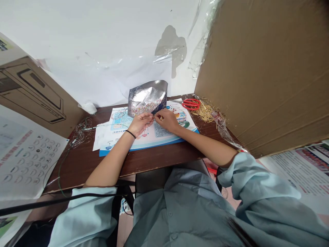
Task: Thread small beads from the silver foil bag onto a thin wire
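Note:
My left hand (141, 124) is closed in a pinch, with its fingertips meeting those of my right hand (166, 120) just in front of an open silver pouch (147, 97). Small multicoloured beads (146, 107) fill the bottom of the pouch. A thin green thread (113, 125) runs from the left to my left fingers and seems held there. My right hand is pinched too; a tiny pale yellowish bit shows at its fingers, too small to name. Both hands rest over a printed sheet (164, 132) with a blue edge.
Red-handled scissors (191, 104) lie to the right beside a heap of thin wooden sticks (205, 111) and clear plastic wrap (223, 125). Tangled clear thread (81, 132) lies at the left of the brown table (154, 161). Cardboard panels (269, 68) stand at both sides.

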The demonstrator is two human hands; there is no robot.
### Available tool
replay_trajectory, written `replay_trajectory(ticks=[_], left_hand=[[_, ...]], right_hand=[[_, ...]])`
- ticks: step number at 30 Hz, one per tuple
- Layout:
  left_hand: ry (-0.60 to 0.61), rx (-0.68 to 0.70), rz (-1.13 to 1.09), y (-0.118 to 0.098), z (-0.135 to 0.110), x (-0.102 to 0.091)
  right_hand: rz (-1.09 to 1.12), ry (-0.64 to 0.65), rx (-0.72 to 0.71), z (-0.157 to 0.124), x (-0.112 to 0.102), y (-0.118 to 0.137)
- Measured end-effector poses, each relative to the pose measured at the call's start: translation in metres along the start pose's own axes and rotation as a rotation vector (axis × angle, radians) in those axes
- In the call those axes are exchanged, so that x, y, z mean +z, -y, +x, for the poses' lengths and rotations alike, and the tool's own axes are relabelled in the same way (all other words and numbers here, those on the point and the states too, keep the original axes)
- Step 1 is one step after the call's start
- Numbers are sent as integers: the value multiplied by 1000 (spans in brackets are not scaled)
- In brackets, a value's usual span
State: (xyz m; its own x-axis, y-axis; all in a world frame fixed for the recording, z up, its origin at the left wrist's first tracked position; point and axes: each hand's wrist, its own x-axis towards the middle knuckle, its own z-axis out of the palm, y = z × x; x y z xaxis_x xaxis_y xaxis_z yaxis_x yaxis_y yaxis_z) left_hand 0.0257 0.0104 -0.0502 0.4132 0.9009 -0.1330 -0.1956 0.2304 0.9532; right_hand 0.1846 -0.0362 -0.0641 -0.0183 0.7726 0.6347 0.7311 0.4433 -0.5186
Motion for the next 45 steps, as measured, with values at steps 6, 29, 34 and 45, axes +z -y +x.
replay_trajectory(ticks=[6, 29, 34, 45], left_hand=[[5, 9, 13, 0, 0, 0], [11, 19, 99, 1, 0, -1], [2, -2, 91, 2, 1, -3], [-40, 21, 168, 0, -3, 2]], right_hand=[[-15, -8, -14, 0, 0, 1], [46, 53, 41, 0, -1, 0], [69, 73, 46, 0, -3, 2], [59, 68, -25, 0, -3, -2]])
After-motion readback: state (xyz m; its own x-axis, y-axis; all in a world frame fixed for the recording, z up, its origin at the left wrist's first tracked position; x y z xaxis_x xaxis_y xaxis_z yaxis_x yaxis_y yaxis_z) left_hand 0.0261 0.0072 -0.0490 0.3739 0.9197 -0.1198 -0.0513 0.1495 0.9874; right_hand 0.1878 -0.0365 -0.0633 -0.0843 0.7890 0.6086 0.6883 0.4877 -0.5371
